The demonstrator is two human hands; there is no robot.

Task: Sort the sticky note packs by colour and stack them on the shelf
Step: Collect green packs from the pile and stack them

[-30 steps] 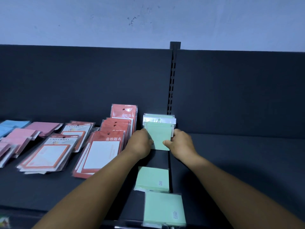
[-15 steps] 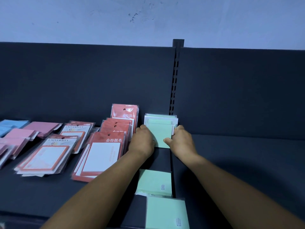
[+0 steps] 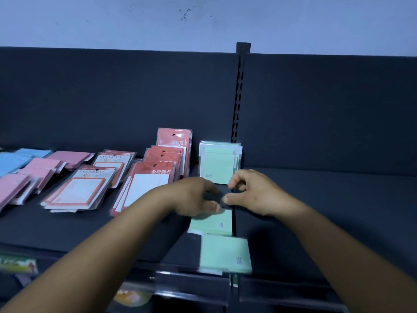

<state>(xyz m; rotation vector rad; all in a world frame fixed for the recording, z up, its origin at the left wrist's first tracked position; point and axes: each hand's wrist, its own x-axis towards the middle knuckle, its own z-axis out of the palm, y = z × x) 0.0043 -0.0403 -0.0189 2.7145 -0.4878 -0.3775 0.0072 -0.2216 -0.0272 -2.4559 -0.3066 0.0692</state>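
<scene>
While both hands (image 3: 222, 196) hover, red packs (image 3: 168, 161) flank green packs (image 3: 218, 163).

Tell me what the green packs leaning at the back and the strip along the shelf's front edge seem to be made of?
Green sticky note packs: matte pastel paper, apparently in clear glossy plastic sleeves, judging by the pale shiny border on top. Front strip: see-through, glossy, probably clear plastic, since things below show through it. Shelf: dark and matte; material unclear.
</scene>
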